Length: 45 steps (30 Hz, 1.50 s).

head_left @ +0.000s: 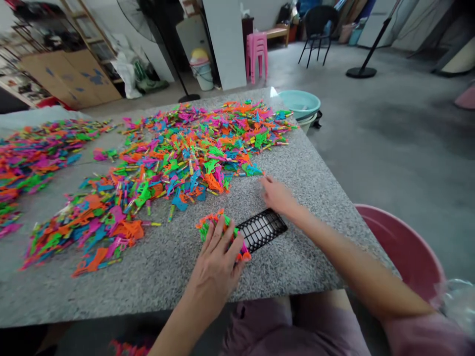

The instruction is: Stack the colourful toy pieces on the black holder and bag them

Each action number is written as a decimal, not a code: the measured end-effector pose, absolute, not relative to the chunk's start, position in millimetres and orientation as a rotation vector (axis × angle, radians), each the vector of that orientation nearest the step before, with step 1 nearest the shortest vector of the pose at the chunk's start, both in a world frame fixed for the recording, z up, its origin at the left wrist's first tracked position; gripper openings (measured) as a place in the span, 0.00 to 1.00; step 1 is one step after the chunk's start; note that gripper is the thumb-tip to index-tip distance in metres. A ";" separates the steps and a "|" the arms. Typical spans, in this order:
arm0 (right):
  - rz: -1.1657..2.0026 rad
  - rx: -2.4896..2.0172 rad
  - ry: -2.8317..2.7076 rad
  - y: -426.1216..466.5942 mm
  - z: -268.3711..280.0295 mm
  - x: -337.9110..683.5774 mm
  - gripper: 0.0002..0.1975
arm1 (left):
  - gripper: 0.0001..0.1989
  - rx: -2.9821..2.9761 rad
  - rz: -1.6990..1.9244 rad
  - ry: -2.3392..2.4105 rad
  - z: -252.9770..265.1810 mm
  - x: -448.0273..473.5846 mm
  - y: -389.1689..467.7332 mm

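Observation:
My left hand lies over a small packed row of toy guns in orange, green and pink, its fingers stretched out and slightly spread on top of them. The row covers the left end of a black lattice plastic basket; its right part is bare. My right hand is beyond the basket, fingers curled in a pinch at the orange-tipped end of a blue toy gun. That toy gun lies at the near right edge of a large heap of toy guns. The right fingertips are partly hidden.
Another pile of toy guns spreads along the left of the speckled stone table. A pink tub stands by the right edge. Beyond the far corner is a light-blue basin. Pink stools stand farther back.

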State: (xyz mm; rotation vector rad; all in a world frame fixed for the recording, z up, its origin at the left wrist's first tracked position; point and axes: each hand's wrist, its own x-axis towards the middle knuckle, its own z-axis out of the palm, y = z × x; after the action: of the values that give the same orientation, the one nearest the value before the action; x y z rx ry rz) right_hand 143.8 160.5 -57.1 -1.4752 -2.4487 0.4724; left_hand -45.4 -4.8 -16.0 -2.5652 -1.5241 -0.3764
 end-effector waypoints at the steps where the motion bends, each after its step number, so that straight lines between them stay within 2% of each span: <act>1: 0.389 -1.520 -2.431 181.2 -58.8 142.6 0.20 | 0.15 -2.583 -0.366 -1.499 -13.7 -49.1 -3.4; 3: 0.304 -1.537 -2.462 208.9 -64.3 137.8 0.20 | 0.17 -2.650 -0.340 -1.451 -7.2 -57.2 -1.5; 7: 0.357 -1.524 -2.607 205.6 -72.9 131.1 0.10 | 0.21 -2.761 -0.247 -1.459 5.4 -66.6 -3.0; 10: 0.250 -1.478 -2.711 196.6 -67.6 126.0 0.12 | 0.18 -2.735 -0.247 -1.497 6.7 -64.4 -4.4; 13: -0.017 -1.043 -2.833 217.4 -60.9 107.2 0.14 | 0.17 -2.701 -0.290 -1.524 2.4 -60.3 -4.1; 15: -0.055 -0.705 -2.951 242.0 -59.9 91.1 0.13 | 0.17 -2.689 -0.295 -1.532 0.0 -58.9 -4.2; 17: 0.048 -0.529 -3.038 263.9 -60.3 82.7 0.10 | 0.18 -2.686 -0.285 -1.554 -0.9 -58.5 -4.9; 20: 0.214 -0.538 -3.010 274.4 -61.1 98.1 0.08 | 0.17 -2.695 -0.280 -1.594 -0.9 -58.8 -6.7; 26: 0.388 -1.022 -2.677 184.1 -75.0 154.4 0.11 | 0.18 -2.775 -0.299 -1.540 -3.9 -63.9 -6.1; 27: 0.461 -1.104 -2.595 161.0 -80.8 152.2 0.12 | 0.18 -2.780 -0.305 -1.536 -4.2 -64.5 -5.8; 29: 0.917 -1.147 -2.286 121.6 -93.2 137.9 0.10 | 0.18 -2.784 -0.316 -1.540 -3.9 -64.8 -5.7; 30: 1.050 -1.130 -2.184 108.0 -98.4 128.3 0.09 | 0.18 -2.784 -0.315 -1.547 -3.5 -64.6 -5.8; 32: 1.181 -1.057 -2.089 94.6 -104.4 111.3 0.07 | 0.19 -2.787 -0.312 -1.560 -2.9 -63.8 -6.5; 41: 0.817 -0.922 -2.583 103.9 -88.5 100.5 0.18 | 0.18 -2.739 -0.360 -1.615 -3.2 -56.6 -6.6; 45: 0.806 -0.894 -2.562 94.6 -91.0 96.7 0.17 | 0.24 -2.649 -0.252 -1.611 -2.1 -52.1 -6.0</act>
State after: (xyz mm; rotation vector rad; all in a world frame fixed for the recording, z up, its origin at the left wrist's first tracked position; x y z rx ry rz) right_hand 96.7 94.6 -91.0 -0.8945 -2.5622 0.8061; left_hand -52.1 -6.0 -2.1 -2.6495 -1.6110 -0.2518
